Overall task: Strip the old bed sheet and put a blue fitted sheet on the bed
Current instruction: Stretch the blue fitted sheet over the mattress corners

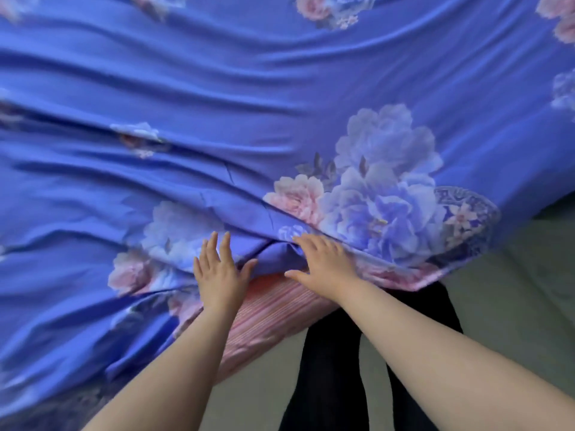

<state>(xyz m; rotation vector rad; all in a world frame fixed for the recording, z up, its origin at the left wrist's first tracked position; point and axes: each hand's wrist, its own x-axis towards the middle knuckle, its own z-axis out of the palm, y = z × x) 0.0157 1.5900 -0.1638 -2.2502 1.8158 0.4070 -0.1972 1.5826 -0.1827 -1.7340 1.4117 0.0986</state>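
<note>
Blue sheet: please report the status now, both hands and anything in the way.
Left hand and right hand open, flat on blue sheet at near corner. Sheet wrinkled, corner not tucked. Pink striped fabric exposed beneath. Nothing in the way.

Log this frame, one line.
stage: fitting sheet | left hand: flat on sheet | right hand: flat on sheet | pink mattress corner uncovered

The blue fitted sheet (pixel 217 104) is thin woven cloth with a soft, slightly silky sheen, printed with pale pink and lilac flowers and lying in long smooth wrinkles. Below the sheet's near edge the mattress corner (pixel 273 312) shows a pink, finely striped fabric cover, matt and ribbed in look. Beside that corner the floor (pixel 513 290) looks flat, dull and grey-green, and the trouser legs (pixel 329 368) are matt black cloth.
</note>
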